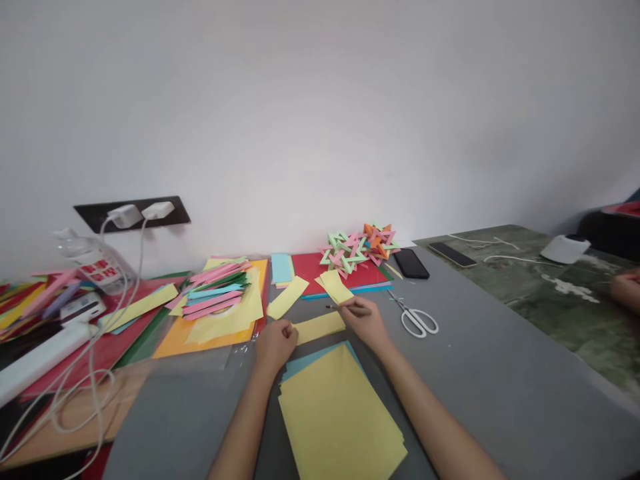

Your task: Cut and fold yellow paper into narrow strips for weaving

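A yellow paper strip (320, 328) lies across the grey table in front of me. My left hand (277, 343) is closed at the strip's left end, its fingertips partly hidden. Over the right end is my right hand (366, 325), closed round a slim brown pen (356, 309) whose dark tip points left. Just beyond it sit more yellow strips (336, 287), with a single yellow strip (289, 297) to the left. Nearest me, a stack of yellow sheets (343, 420) rests on blue sheets (296, 367) between my forearms.
White-handled scissors (420, 323) and a black phone (411, 263) lie to the right. Folded paper stars (345, 252) stand on red sheets (303, 267) by the wall. Coloured strips (215, 293), a bottle (100, 263) and white cables (95, 360) crowd the left. Another person's hand (627, 290) shows far right.
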Demonstrator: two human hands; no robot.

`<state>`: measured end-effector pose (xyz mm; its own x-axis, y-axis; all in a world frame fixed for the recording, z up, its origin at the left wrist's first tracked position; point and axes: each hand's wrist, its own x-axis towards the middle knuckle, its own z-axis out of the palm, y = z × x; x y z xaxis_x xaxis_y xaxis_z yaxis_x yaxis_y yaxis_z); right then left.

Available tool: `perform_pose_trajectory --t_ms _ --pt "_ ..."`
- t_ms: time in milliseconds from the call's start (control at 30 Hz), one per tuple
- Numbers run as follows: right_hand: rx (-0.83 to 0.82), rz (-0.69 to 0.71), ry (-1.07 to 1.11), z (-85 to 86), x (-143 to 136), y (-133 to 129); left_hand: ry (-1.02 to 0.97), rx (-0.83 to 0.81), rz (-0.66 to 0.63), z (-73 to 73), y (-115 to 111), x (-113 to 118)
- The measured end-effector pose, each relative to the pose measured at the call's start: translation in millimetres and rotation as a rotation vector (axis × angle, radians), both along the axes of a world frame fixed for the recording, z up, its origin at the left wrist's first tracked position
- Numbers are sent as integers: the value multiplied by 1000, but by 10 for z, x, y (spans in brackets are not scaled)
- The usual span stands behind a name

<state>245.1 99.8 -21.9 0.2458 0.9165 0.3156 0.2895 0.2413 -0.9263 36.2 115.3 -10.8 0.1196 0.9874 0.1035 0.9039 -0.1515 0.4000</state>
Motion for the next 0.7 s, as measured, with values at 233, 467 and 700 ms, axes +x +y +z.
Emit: perform_pose_trajectory --t_ms 233,467,700 --pt "19 74 -14 -76 -149 8 16 13 35 -7 4 29" --pt "10 171 -14 -109 -261 -19 15 11 29 5 -6 38" --pt "-29 159 -28 -114 -243 -15 30 -16 62 14 -9 59"
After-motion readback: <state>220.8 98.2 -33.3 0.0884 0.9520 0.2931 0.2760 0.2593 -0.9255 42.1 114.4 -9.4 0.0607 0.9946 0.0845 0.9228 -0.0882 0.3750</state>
